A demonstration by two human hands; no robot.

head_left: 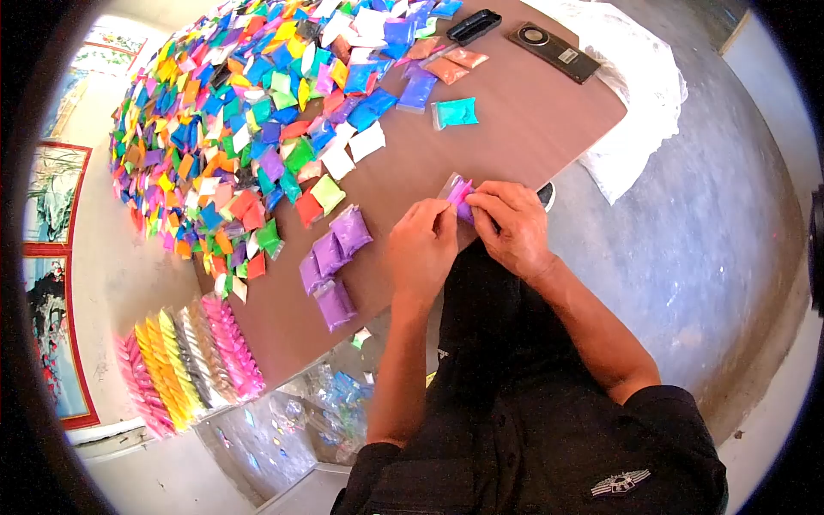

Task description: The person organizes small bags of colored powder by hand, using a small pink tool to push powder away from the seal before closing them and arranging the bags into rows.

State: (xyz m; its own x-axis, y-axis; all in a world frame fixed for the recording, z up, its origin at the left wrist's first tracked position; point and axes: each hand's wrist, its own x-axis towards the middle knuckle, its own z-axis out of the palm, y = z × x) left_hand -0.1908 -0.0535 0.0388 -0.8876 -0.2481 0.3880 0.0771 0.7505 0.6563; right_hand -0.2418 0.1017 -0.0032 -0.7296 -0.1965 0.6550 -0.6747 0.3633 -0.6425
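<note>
A small clear packet of purple stuff (462, 199), with a pinker patch on it, is held near the table's front edge. My left hand (424, 247) grips its left side with curled fingers. On the other side my right hand (513, 225) pinches the packet between thumb and fingers; the fingertips partly hide it. Several filled purple packets (329, 255) lie in a small group on the table to the left of my hands. A turquoise packet (455, 112) lies beyond them.
A big heap of multicoloured packets (249, 112) covers the table's far left. Neat rows of packets (230, 343) line the left end. A phone (554, 51), a black case-like object (474, 27) and a white plastic sheet (639, 94) are at the far right. The brown table (412, 163) ends before my body.
</note>
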